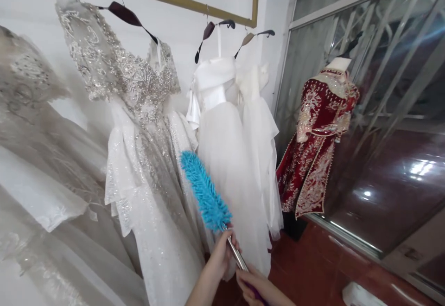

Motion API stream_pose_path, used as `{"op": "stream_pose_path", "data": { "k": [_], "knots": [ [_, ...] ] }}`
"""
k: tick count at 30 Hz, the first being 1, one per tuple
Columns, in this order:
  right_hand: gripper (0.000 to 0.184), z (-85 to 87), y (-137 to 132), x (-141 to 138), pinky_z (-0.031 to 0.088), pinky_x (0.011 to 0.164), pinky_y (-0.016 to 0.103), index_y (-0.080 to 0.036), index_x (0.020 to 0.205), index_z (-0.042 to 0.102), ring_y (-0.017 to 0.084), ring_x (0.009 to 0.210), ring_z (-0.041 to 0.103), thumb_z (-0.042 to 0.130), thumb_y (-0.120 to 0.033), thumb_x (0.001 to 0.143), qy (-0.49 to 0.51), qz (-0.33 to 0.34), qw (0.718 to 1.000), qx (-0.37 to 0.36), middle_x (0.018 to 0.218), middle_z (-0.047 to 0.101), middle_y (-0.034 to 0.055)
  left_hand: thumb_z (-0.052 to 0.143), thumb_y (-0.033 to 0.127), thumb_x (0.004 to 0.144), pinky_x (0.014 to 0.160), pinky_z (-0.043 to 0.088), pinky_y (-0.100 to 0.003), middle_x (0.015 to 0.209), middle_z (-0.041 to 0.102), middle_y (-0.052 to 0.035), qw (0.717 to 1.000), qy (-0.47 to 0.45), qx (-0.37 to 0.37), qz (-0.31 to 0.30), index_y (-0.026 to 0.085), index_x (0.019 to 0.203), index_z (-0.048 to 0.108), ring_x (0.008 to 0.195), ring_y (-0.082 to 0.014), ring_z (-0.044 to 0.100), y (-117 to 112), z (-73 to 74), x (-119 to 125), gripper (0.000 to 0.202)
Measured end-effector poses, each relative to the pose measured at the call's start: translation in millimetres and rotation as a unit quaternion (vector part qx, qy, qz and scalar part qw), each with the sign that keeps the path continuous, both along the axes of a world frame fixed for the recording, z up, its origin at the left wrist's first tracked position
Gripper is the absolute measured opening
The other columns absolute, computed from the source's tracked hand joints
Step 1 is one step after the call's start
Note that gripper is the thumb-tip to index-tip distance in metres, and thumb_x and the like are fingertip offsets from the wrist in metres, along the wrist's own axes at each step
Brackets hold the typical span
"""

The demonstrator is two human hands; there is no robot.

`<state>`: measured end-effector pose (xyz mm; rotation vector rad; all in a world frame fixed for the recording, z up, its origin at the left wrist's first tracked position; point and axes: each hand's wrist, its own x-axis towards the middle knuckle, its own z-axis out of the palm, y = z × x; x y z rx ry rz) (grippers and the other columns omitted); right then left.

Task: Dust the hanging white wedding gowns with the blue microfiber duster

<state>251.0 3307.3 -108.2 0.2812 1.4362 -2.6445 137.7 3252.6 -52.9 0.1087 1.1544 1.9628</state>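
Observation:
A blue fluffy duster (205, 191) on a silver metal rod (237, 253) points up and left, its head against the skirts of a beaded silver-white gown (146, 157) and a plain white gown (225, 148). My left hand (219, 257) is wrapped round the rod just under the duster head. My right hand (255, 287) grips the purple handle lower down, at the bottom edge of the picture. Both hands are closed on the duster.
Several white gowns hang on dark hangers from a gold rail (194, 2) along a white wall. A red and gold embroidered dress (318, 139) stands on a mannequin at a barred window (382, 88). Red tiled floor (313, 269) lies below.

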Motion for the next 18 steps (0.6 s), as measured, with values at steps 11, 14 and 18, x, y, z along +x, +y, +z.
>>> {"op": "stream_pose_path", "data": {
  "k": [11, 14, 18],
  "knots": [
    [0.031, 96.2, 147.6, -25.1, 0.023, 0.030, 0.020, -0.025, 0.082, 0.041, 0.007, 0.029, 0.032, 0.045, -0.056, 0.086, 0.114, -0.124, 0.892, 0.421, 0.044, 0.038, -0.0140, 0.069, 0.029, 0.057, 0.044, 0.032, -0.021, 0.041, 0.031, 0.0144, 0.986, 0.095, 0.122, 0.057, 0.023, 0.073, 0.047, 0.037, -0.0054, 0.031, 138.0, 113.3, -5.5, 0.028],
    [0.025, 105.8, 176.1, -33.6, 0.028, 0.040, 0.023, -0.026, 0.081, 0.039, 0.011, 0.037, 0.039, 0.041, -0.049, 0.088, 0.134, -0.153, 0.838, 0.506, 0.049, 0.037, -0.0115, 0.065, 0.021, 0.060, 0.045, 0.031, -0.020, 0.041, 0.026, 0.0155, 0.985, 0.085, 0.140, 0.045, 0.022, 0.072, 0.047, 0.036, -0.0040, 0.023, 163.2, 124.0, -16.4, 0.021],
    [0.020, 101.0, 203.3, -49.8, 0.029, 0.056, 0.028, -0.025, 0.083, 0.041, 0.016, 0.053, 0.045, 0.040, -0.044, 0.089, 0.113, -0.196, 0.773, 0.593, 0.057, 0.038, -0.0070, 0.059, 0.012, 0.065, 0.046, 0.030, -0.020, 0.042, 0.024, 0.0151, 0.992, 0.023, 0.120, 0.042, 0.021, 0.074, 0.051, 0.035, -0.0043, 0.024, 192.1, 116.6, -39.6, 0.015]
  ]
}}
